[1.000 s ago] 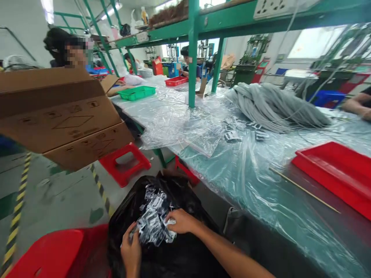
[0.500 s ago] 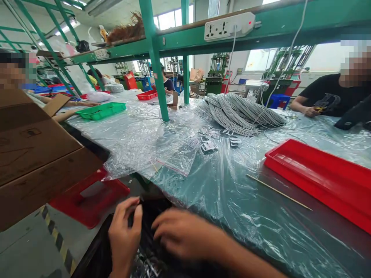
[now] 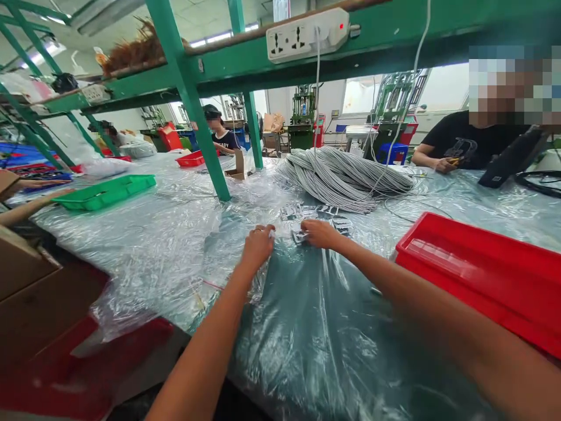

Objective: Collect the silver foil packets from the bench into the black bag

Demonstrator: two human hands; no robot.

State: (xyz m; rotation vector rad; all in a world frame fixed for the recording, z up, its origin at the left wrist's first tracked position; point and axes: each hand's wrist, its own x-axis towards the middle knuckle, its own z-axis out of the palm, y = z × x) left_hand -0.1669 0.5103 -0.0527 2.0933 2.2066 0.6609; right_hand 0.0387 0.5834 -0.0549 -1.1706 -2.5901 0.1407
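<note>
Both my arms stretch out over the plastic-covered table [image 3: 307,351]. My left hand [image 3: 258,245] rests knuckles-up on the clear sheet, fingers curled, beside several small packets in clear bags [image 3: 315,213]. My right hand [image 3: 319,233] lies on the same pile, its fingers closed around one small packet [image 3: 300,237]. What my left hand's fingers hold is hidden under the hand.
A red tray [image 3: 477,269] sits at the right. A large coil of grey cable [image 3: 346,175] lies behind the packets. A green post [image 3: 193,111] stands at mid-table, a green tray [image 3: 105,193] at the left. A person in black sits opposite; cardboard boxes [image 3: 26,292] stand at the left.
Both hands have left the black bag at the table's near edge and reached forward onto the table, to the packets in front of the cable coil. The view has lifted.
</note>
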